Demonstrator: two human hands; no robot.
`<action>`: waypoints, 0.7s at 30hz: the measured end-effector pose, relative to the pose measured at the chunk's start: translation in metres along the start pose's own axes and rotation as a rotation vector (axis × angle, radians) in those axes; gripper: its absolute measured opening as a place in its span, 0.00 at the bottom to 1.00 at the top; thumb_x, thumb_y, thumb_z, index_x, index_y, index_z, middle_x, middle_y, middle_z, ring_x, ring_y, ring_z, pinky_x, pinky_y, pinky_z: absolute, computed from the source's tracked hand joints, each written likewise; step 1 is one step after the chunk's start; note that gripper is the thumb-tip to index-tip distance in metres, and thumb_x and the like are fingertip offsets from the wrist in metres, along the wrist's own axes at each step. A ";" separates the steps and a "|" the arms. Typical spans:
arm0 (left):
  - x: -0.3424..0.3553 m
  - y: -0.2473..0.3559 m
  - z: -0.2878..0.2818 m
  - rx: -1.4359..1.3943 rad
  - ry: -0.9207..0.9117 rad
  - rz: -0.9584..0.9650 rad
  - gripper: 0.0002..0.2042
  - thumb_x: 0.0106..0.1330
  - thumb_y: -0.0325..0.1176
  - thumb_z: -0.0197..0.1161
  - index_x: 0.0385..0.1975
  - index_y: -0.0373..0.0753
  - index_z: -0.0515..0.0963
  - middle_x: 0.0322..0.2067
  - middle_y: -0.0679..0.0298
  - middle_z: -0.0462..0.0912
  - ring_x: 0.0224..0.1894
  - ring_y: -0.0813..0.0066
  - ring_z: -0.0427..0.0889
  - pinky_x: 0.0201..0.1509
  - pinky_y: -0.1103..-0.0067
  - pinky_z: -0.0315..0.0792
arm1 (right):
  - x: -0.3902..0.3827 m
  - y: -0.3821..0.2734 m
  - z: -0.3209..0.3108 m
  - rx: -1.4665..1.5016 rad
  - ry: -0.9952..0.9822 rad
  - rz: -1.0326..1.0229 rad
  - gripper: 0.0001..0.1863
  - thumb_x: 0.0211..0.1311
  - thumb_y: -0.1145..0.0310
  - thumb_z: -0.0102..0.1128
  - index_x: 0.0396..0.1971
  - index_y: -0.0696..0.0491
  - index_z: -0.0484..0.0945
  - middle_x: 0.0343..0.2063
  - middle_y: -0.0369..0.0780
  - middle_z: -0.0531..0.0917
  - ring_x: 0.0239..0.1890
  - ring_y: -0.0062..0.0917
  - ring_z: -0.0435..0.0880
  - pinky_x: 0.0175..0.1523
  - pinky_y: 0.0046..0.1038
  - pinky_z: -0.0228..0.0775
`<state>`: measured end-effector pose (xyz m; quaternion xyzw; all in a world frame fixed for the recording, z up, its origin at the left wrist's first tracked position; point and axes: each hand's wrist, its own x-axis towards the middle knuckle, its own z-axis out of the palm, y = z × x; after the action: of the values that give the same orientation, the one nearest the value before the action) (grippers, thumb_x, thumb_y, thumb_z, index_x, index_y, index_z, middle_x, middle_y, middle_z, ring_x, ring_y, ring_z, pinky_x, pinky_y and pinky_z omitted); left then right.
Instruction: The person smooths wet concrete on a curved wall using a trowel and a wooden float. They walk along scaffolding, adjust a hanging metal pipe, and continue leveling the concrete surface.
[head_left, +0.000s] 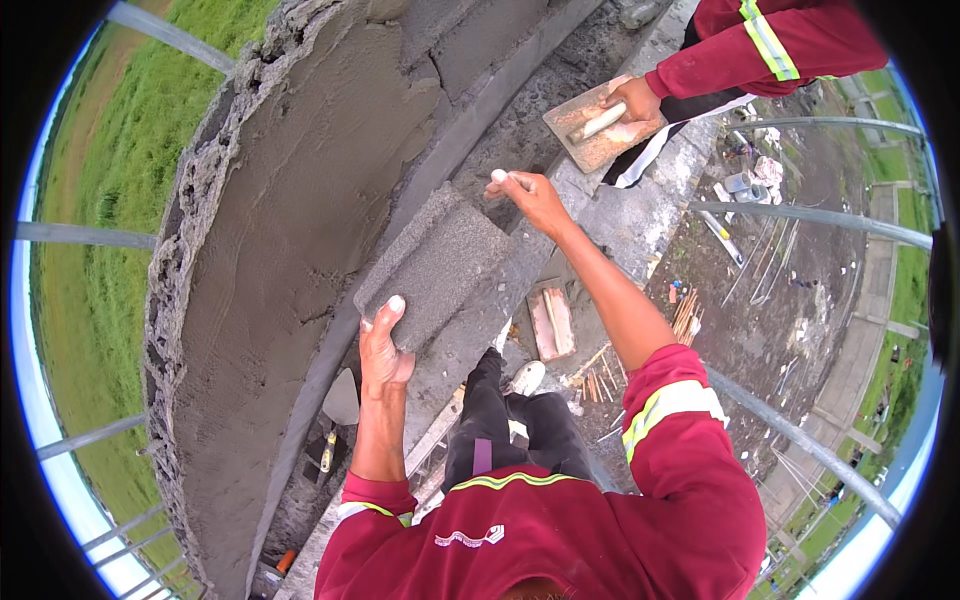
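Note:
A grey, rough-grained rectangular slab [435, 265], slightly bent, is tilted in front of me beside the plastered wall. My left hand [385, 350] grips its lower left end, thumb on top and the other fingers hidden beneath. Just off the slab's far right edge, my right hand [530, 203] is held with thumb and forefinger apart, and nothing shows between them. The wet grey plaster [290, 230] on the curved wall lies to the left of the slab. A wooden float [552, 320] lies on the ledge to the right of the slab.
At the upper right a co-worker's hand [635, 100] holds another float [590, 145]. A trowel blade [342, 398] and a yellow-handled tool [328, 452] lie low left. Metal rails [800, 440] border the raised ledge; scattered sticks [687, 315] lie to the right.

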<state>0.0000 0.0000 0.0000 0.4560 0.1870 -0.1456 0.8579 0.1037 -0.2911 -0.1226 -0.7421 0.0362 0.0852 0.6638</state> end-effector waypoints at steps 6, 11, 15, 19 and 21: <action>0.088 -0.045 0.021 -0.031 0.140 -0.107 0.31 0.56 0.32 0.74 0.61 0.36 0.69 0.55 0.58 0.78 0.57 0.61 0.77 0.65 0.61 0.70 | 0.000 0.059 -0.024 -0.927 0.205 -0.094 0.19 0.71 0.56 0.51 0.44 0.55 0.84 0.49 0.43 0.84 0.64 0.32 0.73 0.78 0.48 0.42; 0.167 -0.084 0.039 -0.034 0.173 -0.149 0.34 0.54 0.34 0.76 0.60 0.32 0.68 0.55 0.57 0.77 0.57 0.60 0.77 0.65 0.61 0.70 | 0.007 0.081 -0.031 -0.964 0.241 -0.162 0.16 0.68 0.59 0.54 0.36 0.55 0.85 0.42 0.42 0.85 0.60 0.32 0.76 0.78 0.48 0.41; 0.226 -0.109 0.067 -0.018 0.171 -0.163 0.34 0.53 0.35 0.77 0.58 0.30 0.69 0.55 0.55 0.77 0.57 0.60 0.77 0.65 0.61 0.69 | 0.007 0.075 -0.029 -0.942 0.246 -0.157 0.15 0.66 0.59 0.57 0.31 0.55 0.85 0.38 0.42 0.85 0.58 0.32 0.77 0.78 0.49 0.41; 0.284 -0.130 0.095 -0.034 0.206 -0.240 0.38 0.51 0.39 0.79 0.59 0.28 0.67 0.55 0.54 0.76 0.56 0.60 0.78 0.65 0.63 0.70 | 0.009 0.075 -0.030 -0.958 0.255 -0.158 0.14 0.65 0.59 0.60 0.30 0.55 0.84 0.36 0.42 0.85 0.57 0.31 0.78 0.77 0.49 0.41; 0.303 -0.139 0.103 -0.091 0.171 -0.209 0.38 0.51 0.41 0.79 0.58 0.28 0.68 0.56 0.54 0.76 0.56 0.62 0.77 0.64 0.66 0.69 | 0.011 0.075 -0.030 -0.952 0.268 -0.174 0.14 0.64 0.60 0.61 0.27 0.55 0.84 0.35 0.41 0.84 0.55 0.31 0.79 0.77 0.49 0.42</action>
<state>0.2298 -0.1852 -0.1854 0.4055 0.3124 -0.1862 0.8386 0.1043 -0.3290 -0.1943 -0.9674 0.0160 -0.0593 0.2457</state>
